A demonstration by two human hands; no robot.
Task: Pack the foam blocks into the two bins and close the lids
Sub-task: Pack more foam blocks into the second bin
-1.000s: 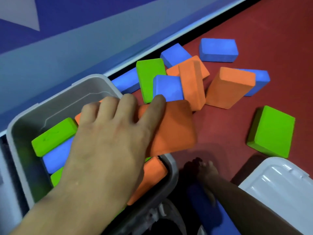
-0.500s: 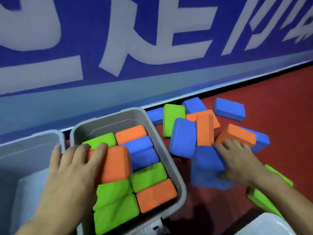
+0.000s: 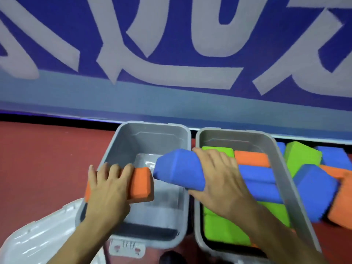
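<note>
1. An orange foam block was held over the left rim of the left bin, the left hand lying across its top with the fingers spread and curled over its far edge; the thumb was hidden.
2. A blue foam block was held over the gap between the two bins, its free end above the left bin, the right hand wrapped round it with the fingers bent over the top and the thumb clamped beneath.
3. The left bin showed only a bare grey floor beneath the two held blocks.
4. The right bin, touching or just beside the left one, held packed blocks: green at the near end, blue in the middle, and orange and green at the far end.
5. Loose blocks lay on the red floor just to the right of the right bin: a green one, a blue one and an orange one, with more blue behind.
6. A white lid lay at the near left, partly under the left forearm.
7. A blue wall with pale lettering stood behind the bins.
</note>
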